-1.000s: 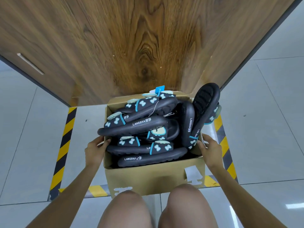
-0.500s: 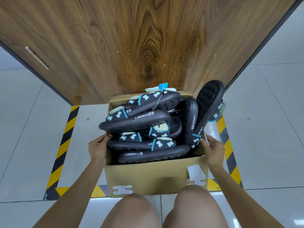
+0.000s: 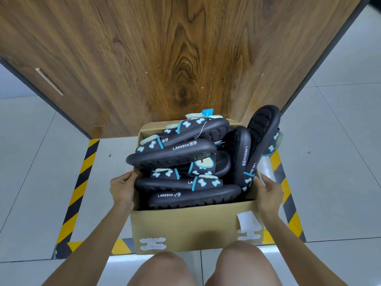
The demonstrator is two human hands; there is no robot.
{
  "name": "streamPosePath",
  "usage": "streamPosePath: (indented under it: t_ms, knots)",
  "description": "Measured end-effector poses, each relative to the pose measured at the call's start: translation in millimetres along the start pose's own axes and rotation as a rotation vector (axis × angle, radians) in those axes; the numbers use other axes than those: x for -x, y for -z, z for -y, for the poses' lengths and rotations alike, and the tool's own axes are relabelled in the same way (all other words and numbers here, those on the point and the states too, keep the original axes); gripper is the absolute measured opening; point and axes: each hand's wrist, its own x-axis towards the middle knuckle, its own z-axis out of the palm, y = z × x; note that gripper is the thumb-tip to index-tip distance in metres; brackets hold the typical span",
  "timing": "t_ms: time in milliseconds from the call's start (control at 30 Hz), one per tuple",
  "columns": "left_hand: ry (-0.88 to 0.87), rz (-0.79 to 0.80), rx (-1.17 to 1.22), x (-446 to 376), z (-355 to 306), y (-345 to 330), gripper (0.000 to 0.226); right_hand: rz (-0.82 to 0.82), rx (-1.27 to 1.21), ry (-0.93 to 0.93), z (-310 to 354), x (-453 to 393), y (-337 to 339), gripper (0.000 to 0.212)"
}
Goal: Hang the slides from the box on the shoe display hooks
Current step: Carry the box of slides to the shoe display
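An open cardboard box (image 3: pixel 185 226) sits on the floor in front of my knees. It is heaped with several dark slides (image 3: pixel 175 153) with blue bow prints and LANGSHA lettering. One slide (image 3: pixel 261 129) stands on end over the box's right rim, sole facing me. My left hand (image 3: pixel 121 188) grips the box's left rim. My right hand (image 3: pixel 268 193) grips the right rim beside an upright slide. No display hooks are in view.
A wood-grain panel (image 3: pixel 175 58) rises right behind the box, with a slim handle (image 3: pixel 49 81) on its left side. Yellow-black hazard tape (image 3: pixel 80 182) frames the floor around the box. Grey tiles lie to both sides.
The box with both hands on its rims has shifted slightly away from me toward the wood panel, and my view has tilted a little. The grips look the same.
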Motion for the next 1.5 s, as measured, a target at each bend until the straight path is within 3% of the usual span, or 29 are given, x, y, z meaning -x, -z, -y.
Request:
streamPosePath:
  t_ms: [200, 400, 1167, 1500]
  knots:
    - [-0.006, 0.038, -0.070, 13, -19, -9, 0.015, -0.045, -0.034, -0.065, 19, 11, 30, 0.019]
    - [0.001, 0.078, -0.096, 59, -84, -13, 0.018, -0.088, -0.018, -0.160, 65, 27, 97, 0.022]
    - [-0.065, 0.348, -0.167, 306, -460, -23, 0.021, -0.332, -0.038, -0.328, 342, 125, 424, 0.023]
    - [-0.045, 0.479, -0.232, 392, -517, -74, 0.011, -0.444, -0.031, -0.402, 368, 150, 538, 0.019]
